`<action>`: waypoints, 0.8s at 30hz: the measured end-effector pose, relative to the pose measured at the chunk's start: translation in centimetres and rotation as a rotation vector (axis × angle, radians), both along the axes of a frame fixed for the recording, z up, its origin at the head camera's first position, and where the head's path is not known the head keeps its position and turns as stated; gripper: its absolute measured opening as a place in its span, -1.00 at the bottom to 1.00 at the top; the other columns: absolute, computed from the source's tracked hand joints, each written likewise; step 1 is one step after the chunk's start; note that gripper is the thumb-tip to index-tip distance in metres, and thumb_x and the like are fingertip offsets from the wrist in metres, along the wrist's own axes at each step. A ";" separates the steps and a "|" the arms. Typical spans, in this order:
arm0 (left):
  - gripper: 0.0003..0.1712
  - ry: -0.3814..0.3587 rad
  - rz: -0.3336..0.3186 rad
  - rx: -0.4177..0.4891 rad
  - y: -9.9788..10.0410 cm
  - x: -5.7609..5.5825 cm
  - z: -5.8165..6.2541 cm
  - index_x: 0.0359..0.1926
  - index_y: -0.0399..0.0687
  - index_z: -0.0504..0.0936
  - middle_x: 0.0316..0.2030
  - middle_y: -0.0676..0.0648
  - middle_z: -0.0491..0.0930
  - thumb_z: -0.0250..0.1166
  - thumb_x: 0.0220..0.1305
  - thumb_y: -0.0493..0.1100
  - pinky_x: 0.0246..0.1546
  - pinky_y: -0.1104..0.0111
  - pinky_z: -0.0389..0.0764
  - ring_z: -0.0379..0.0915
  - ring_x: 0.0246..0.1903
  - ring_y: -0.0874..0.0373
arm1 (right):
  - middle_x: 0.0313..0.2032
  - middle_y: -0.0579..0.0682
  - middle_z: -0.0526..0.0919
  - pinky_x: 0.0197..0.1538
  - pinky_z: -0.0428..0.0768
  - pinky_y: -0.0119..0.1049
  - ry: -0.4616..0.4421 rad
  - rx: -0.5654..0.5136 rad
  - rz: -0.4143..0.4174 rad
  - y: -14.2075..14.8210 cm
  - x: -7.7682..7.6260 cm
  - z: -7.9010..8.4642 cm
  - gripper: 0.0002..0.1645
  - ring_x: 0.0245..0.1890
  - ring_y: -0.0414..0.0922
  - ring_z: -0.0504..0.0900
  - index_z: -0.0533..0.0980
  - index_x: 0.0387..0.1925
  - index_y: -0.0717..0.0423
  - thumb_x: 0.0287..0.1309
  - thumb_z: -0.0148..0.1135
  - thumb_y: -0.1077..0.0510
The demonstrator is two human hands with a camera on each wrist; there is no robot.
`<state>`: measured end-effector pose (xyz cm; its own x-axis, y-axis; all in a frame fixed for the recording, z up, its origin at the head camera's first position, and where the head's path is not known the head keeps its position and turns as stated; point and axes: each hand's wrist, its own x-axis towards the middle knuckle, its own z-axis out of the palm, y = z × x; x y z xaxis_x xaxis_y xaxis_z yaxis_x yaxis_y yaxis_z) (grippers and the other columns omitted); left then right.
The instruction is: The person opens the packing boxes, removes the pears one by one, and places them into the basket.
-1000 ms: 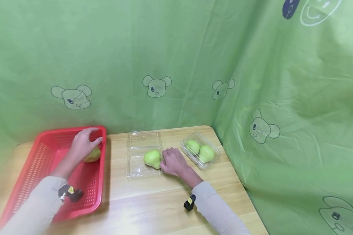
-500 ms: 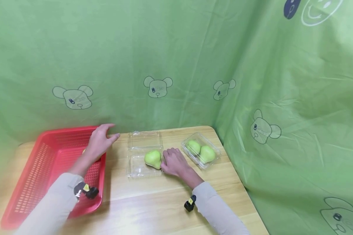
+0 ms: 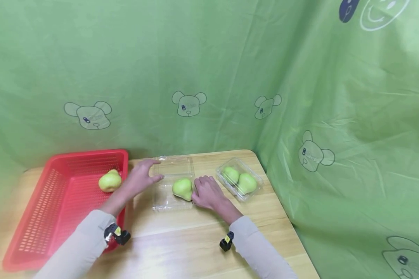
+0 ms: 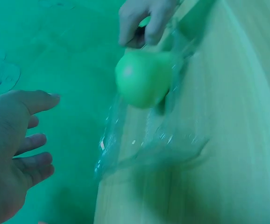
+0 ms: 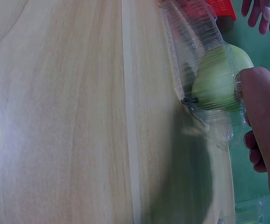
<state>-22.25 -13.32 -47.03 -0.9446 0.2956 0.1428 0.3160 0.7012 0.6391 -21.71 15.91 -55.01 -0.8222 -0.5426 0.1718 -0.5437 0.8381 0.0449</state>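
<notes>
An opened clear plastic clamshell container (image 3: 162,199) lies on the table, its lid (image 3: 174,166) folded back behind it. One green pear (image 3: 182,188) sits in the base's right half. My right hand (image 3: 206,192) pinches the container's right wall beside the pear; thumb and curled fingers show in the right wrist view. Over the container's left side hovers my left hand (image 3: 141,178), holding nothing, its thumb and fingers (image 4: 34,142) spread apart. Another pear (image 3: 110,181), yellower, rests in the red plastic basket (image 3: 12,248) at the left.
Right of my right hand stands a closed clear container (image 3: 242,197) with two green pears inside. A green curtain (image 3: 209,58) hangs behind and to the right of the wooden table (image 3: 181,240). The basket's right rim lies under my left forearm.
My left hand has moved right, from above the pear in the basket to the opened container, with nothing in it. That basket pear is uncovered now. My right hand keeps its place.
</notes>
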 end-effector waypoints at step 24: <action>-0.24 -0.105 -0.153 -0.050 6.3 1.0 -3.4 0.32 -0.28 0.53 0.29 -0.29 0.58 0.58 0.11 -0.17 0.41 -0.01 0.56 0.52 0.31 -0.20 | -0.47 -0.12 0.44 -0.18 0.49 -0.29 -0.003 0.009 0.004 0.1 -0.1 -0.1 -0.74 -0.40 -0.15 0.37 0.42 -0.40 -0.03 0.27 0.11 -0.09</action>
<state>-21.23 -7.05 -50.45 -0.8970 0.4412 0.0268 0.3546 0.6821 0.6395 -21.78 15.97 -55.08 -0.8206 -0.5473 0.1644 -0.5471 0.8355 0.0503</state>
